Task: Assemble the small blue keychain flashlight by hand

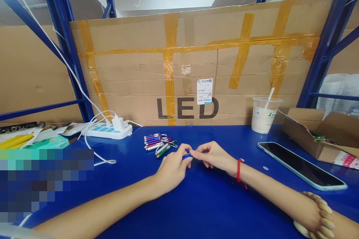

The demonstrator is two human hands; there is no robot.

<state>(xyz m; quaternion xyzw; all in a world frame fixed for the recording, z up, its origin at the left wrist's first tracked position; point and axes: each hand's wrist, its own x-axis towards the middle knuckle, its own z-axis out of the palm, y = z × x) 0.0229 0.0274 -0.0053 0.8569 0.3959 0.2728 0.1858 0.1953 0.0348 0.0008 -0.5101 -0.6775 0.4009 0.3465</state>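
"Where's the small blue cylinder (186, 156)?"
"Centre of the frame, clamped in the left hand (171, 168)."
"And the right hand (215, 155)?"
"Thumb and finger together at its right end; I can't tell if they grip it."
"What's nearby?"
"Metallic cylinders (157, 142) just beyond the left hand on the blue table (196, 209), a smartphone (301, 166) at lower right."

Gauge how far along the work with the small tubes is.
Likely done: the tubes grouped on the table, though their finish can't be checked. In hand: a blue tube, held by the left hand, with the right hand at its end. Possibly left: the partly hidden items in the open box; their number is unclear.
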